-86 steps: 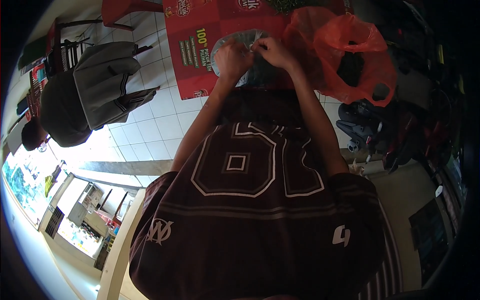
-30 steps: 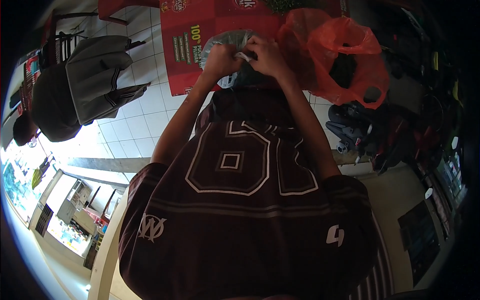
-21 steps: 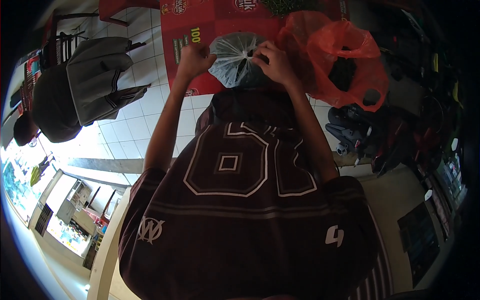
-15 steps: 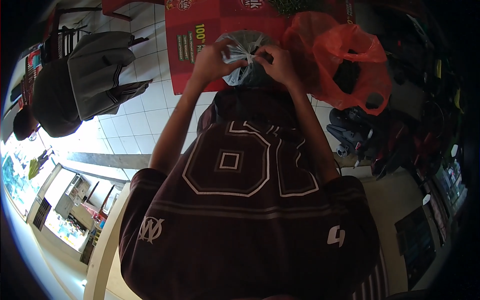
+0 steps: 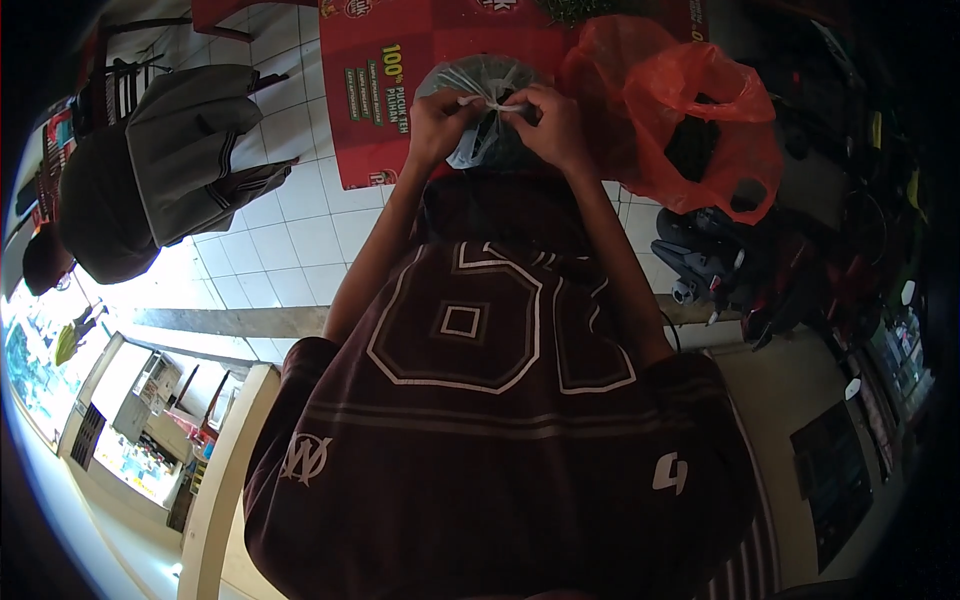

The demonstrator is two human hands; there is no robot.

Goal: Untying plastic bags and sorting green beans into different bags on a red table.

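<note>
A clear plastic bag point(image 5: 478, 148) with dark contents sits at the near edge of the red table point(image 5: 352, 150). Its gathered top is twisted into a whitish knot between my hands. My left hand point(image 5: 440, 122) pinches one end of the twisted plastic, and my right hand point(image 5: 548, 122) pinches the other. Both hands are closed, one on each side of the knot. Close to my right hand lies an orange-red plastic bag point(image 5: 650, 110), its mouth and handles loose, with something dark green inside.
Green leafy stalks point(image 5: 580, 10) lie at the table's far edge. A red plastic chair point(image 5: 222, 18) stands at the far left. Another person point(image 5: 110, 190) in dark clothes is on the left. Parked motorcycles point(image 5: 790, 285) stand at the right, beyond white floor tiles point(image 5: 270, 240).
My hands have drawn the gathered plastic out sideways into a tighter knot. The left fingers, spread before, are now closed on an end.
</note>
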